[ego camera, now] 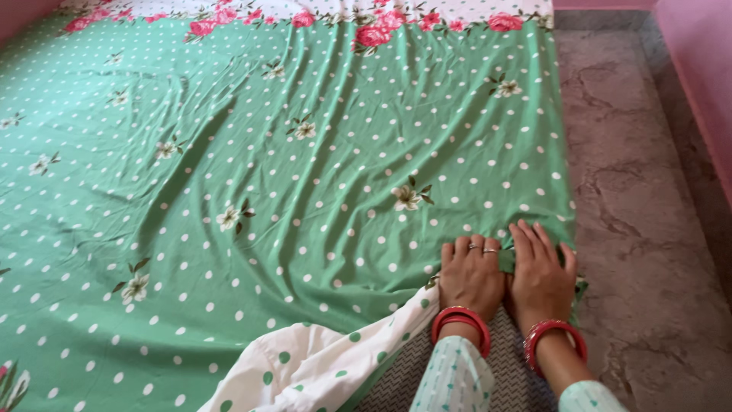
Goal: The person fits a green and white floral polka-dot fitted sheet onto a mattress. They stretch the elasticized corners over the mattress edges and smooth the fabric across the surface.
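A green bedsheet [305, 168] with white dots and small flowers lies spread over a mattress, wrinkled in long folds toward its near right corner. My left hand [470, 275] and my right hand [540, 271] rest side by side on that corner, fingers curled into the cloth and bunching it. Both wrists wear red bangles, and the left hand has rings. The sheet's white underside [320, 366] with green dots is turned up just left of my left arm.
A grey patterned mattress surface [511, 381] shows under my wrists. A stone floor [648, 229] runs along the right of the bed, with a pink wall [698, 61] beyond it. A rose-printed border [366, 23] edges the sheet's far end.
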